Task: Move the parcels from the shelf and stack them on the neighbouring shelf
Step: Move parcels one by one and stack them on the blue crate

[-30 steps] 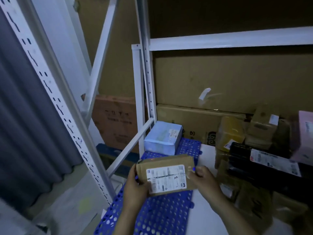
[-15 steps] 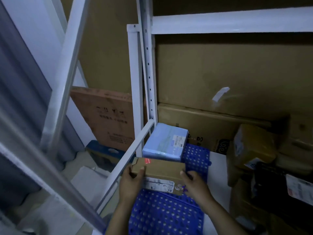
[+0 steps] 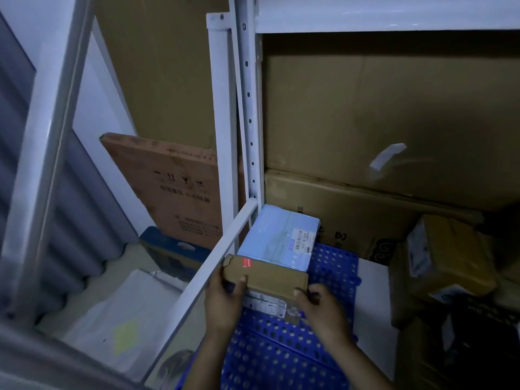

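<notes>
1. Brown cardboard parcel [image 3: 266,274] sits at 6 o'clock in view, long side across. A white shipping label is on its near face.
2. Left hand [image 3: 223,304] grips the parcel's left end, thumb laid over the top face. The other fingers are hidden beneath.
3. Right hand [image 3: 323,309] grips the right end, thumb on the top edge, fingers curled under.
4. Parcel is over the blue perforated mat [image 3: 281,350] on the shelf. Cannot tell whether it rests on the mat.
5. Light blue parcel [image 3: 278,239] lies flat on the mat at 12 o'clock from the brown one, touching or just beside it.
6. White slanted side rail [image 3: 216,263] runs just beside the left hand, at its 9 o'clock.
7. Pile of brown parcels [image 3: 450,254] sits at 3 o'clock, well apart. Large cartons [image 3: 365,108] stand behind at 12 to 1 o'clock.
</notes>
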